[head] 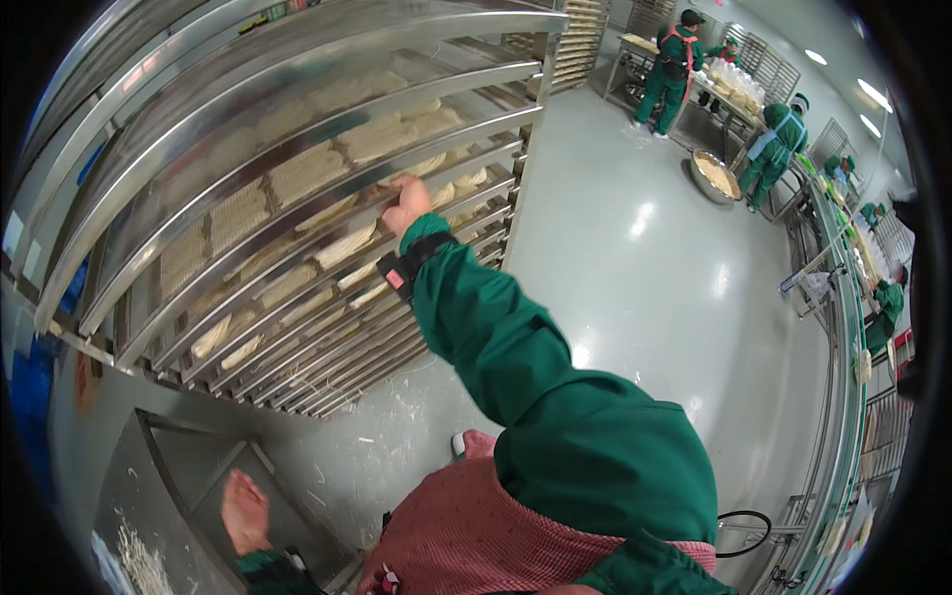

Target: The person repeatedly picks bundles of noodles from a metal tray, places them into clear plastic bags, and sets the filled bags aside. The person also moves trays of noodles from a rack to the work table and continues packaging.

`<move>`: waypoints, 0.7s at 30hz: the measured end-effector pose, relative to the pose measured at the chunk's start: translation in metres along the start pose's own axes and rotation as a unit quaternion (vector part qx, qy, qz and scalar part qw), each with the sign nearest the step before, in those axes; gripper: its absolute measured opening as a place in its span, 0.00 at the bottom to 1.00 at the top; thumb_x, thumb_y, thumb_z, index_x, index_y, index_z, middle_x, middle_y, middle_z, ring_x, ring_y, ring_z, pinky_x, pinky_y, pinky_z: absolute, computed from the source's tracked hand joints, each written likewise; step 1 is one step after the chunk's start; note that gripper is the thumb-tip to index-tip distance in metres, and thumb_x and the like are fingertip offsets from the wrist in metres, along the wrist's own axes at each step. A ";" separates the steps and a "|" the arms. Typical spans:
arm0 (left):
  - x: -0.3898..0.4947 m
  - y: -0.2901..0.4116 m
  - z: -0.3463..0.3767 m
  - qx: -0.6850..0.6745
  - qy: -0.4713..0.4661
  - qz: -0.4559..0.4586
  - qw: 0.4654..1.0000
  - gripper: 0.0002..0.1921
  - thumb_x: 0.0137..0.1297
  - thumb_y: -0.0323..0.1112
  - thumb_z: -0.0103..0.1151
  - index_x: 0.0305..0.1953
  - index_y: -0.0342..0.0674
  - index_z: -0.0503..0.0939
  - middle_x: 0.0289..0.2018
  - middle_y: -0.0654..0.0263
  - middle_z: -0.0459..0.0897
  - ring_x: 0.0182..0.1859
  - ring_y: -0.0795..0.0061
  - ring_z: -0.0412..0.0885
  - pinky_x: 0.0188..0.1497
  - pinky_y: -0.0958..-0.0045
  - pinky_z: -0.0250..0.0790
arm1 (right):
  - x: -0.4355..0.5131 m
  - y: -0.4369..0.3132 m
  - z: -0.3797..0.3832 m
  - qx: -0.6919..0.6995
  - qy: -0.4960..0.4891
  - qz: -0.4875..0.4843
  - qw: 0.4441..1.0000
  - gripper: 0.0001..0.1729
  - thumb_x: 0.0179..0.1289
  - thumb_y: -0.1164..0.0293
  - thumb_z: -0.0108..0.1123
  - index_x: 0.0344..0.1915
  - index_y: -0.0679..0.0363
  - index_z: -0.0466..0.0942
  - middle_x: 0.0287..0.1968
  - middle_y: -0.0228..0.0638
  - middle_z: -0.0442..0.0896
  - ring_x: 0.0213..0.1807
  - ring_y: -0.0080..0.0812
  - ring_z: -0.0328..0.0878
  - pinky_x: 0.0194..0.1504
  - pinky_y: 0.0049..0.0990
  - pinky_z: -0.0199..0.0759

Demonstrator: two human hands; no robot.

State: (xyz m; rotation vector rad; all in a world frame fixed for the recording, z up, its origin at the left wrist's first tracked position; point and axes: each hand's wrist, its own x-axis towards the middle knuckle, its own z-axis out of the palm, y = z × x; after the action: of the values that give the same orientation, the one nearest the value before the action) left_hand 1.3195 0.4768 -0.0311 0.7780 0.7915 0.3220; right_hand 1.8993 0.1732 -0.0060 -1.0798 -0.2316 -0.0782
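Observation:
A tall stainless steel rack (pixel 491 30) fills the upper left, holding stacked metal trays (pixel 309 167). On the trays lie pale bundles of noodles (pixel 346 245), some flat in mesh-like blocks, others folded. My right hand (pixel 407 204) reaches across to the rack's front, its fingers curled over the edge of one tray; the fingertips are partly hidden and blurred. Low at the left, my left hand (pixel 245 513) hangs with nothing in it, palm partly turned up and fingers extended. It is above a metal frame (pixel 216 446), near a steel surface with loose noodle scraps (pixel 141 558).
Noodle scraps are scattered on the grey floor (pixel 364 439) beneath the rack. At the upper right, people in green workwear (pixel 669 71) stand at work tables (pixel 732 111), near a large steel bowl (pixel 715 177) of pale pieces. A long conveyor (pixel 848 297) runs down the right side.

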 end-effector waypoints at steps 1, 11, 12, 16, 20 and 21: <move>0.004 0.022 0.005 0.039 -0.045 0.020 0.998 0.08 0.70 0.44 0.56 0.43 0.52 0.78 0.36 0.77 0.80 0.36 0.81 0.76 0.38 0.76 0.67 | -0.006 -0.003 0.004 0.000 0.013 -0.001 1.000 0.11 0.61 0.72 0.51 0.42 0.65 0.72 0.36 0.44 0.78 0.38 0.44 0.76 0.45 0.44 0.76; -0.019 0.181 0.024 0.381 0.054 0.099 0.918 0.41 0.68 0.65 0.47 0.71 0.42 0.54 0.63 0.59 0.71 0.61 0.60 0.73 0.47 0.50 0.70 | -0.267 -0.186 -0.045 0.356 0.036 0.189 0.914 0.17 0.63 0.82 0.48 0.52 0.74 0.69 0.49 0.44 0.74 0.50 0.41 0.73 0.58 0.40 0.73; -0.028 0.176 0.031 0.355 -0.012 0.056 0.933 0.39 0.68 0.65 0.48 0.66 0.38 0.62 0.56 0.56 0.78 0.50 0.58 0.80 0.38 0.48 0.73 | -0.301 -0.202 -0.052 0.343 0.053 0.174 0.921 0.20 0.63 0.82 0.47 0.55 0.75 0.66 0.51 0.46 0.72 0.52 0.42 0.72 0.60 0.42 0.73; -0.086 0.135 0.039 0.329 -0.041 0.011 0.943 0.27 0.71 0.59 0.48 0.52 0.39 0.78 0.43 0.58 0.84 0.29 0.61 0.81 0.24 0.52 0.71 | -0.429 -0.251 -0.075 0.325 0.091 0.168 0.926 0.29 0.61 0.83 0.44 0.64 0.70 0.60 0.62 0.47 0.67 0.63 0.42 0.68 0.66 0.52 0.66; -0.161 0.068 -0.014 0.132 -0.129 0.026 0.983 0.27 0.76 0.52 0.42 0.60 0.33 0.72 0.55 0.56 0.79 0.53 0.63 0.80 0.57 0.65 0.73 | -0.540 -0.268 -0.102 0.305 0.121 0.196 0.924 0.38 0.56 0.83 0.46 0.69 0.65 0.56 0.69 0.45 0.64 0.70 0.46 0.62 0.72 0.58 0.51; -0.174 0.054 -0.031 0.074 -0.092 -0.012 0.993 0.28 0.76 0.52 0.42 0.61 0.32 0.71 0.57 0.56 0.78 0.58 0.63 0.78 0.63 0.67 0.69 | -0.560 -0.268 -0.109 0.311 0.111 0.189 0.925 0.38 0.55 0.83 0.46 0.69 0.65 0.56 0.69 0.45 0.64 0.70 0.45 0.61 0.72 0.57 0.51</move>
State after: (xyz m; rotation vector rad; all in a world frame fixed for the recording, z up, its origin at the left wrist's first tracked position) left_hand 1.1807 0.4367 0.0839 0.9223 0.6561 0.1677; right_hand 1.3237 -0.0768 0.0509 -0.4581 0.1574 0.2099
